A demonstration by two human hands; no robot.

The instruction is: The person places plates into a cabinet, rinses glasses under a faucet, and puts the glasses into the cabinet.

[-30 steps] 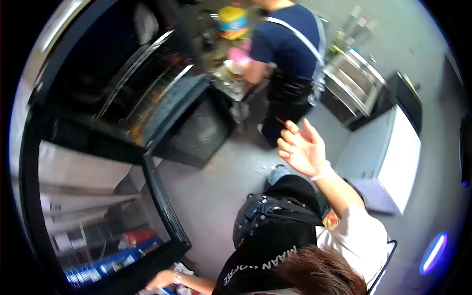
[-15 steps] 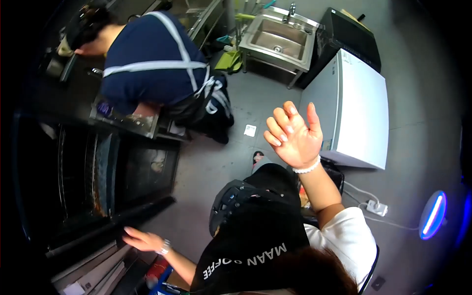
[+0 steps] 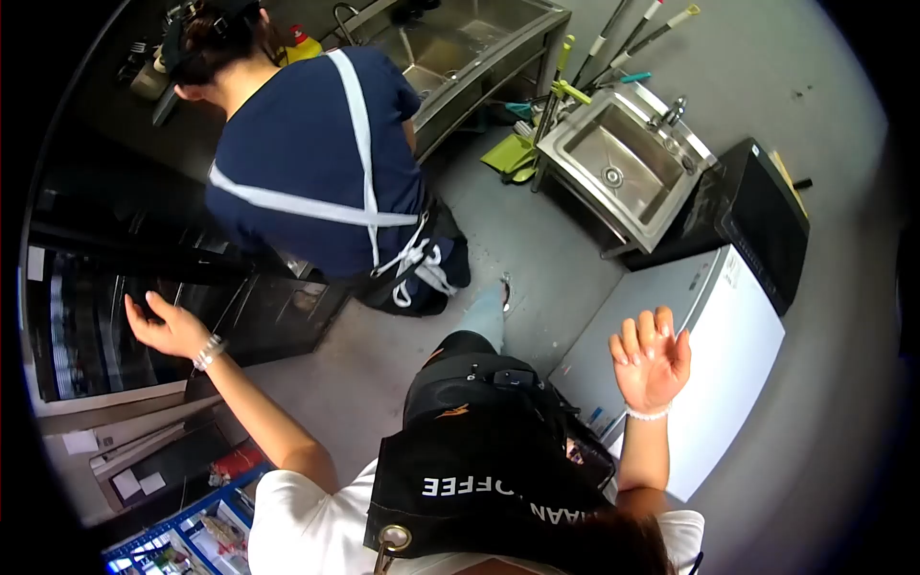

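Observation:
My left hand (image 3: 168, 331) is raised over the left side, its fingers stretched out and the thumb apart, with nothing in it. A silver watch or bracelet (image 3: 209, 353) circles that wrist. Behind this hand stands a dark cabinet (image 3: 86, 326) with glass-like panels, and I see no contact with it. On the right, my right hand (image 3: 652, 359) is held up, palm in view, fingers loosely bent and holding nothing. A white beaded bracelet (image 3: 648, 414) sits on its wrist. The nearest thing to it is a white fridge or freezer (image 3: 733, 350), which lies behind it in view.
A co-worker (image 3: 307, 158) in a dark blue top with white straps bends over the counter ahead on the left. Beyond are a small steel sink (image 3: 623, 158), a larger sink (image 3: 450, 48), a green dustpan (image 3: 510, 156) and a black appliance (image 3: 767, 225). A blue crate (image 3: 196, 537) stands lower left.
My left hand has risen and moved forward. My right hand is now lower in view and further right. The view has turned, and more of both sinks shows.

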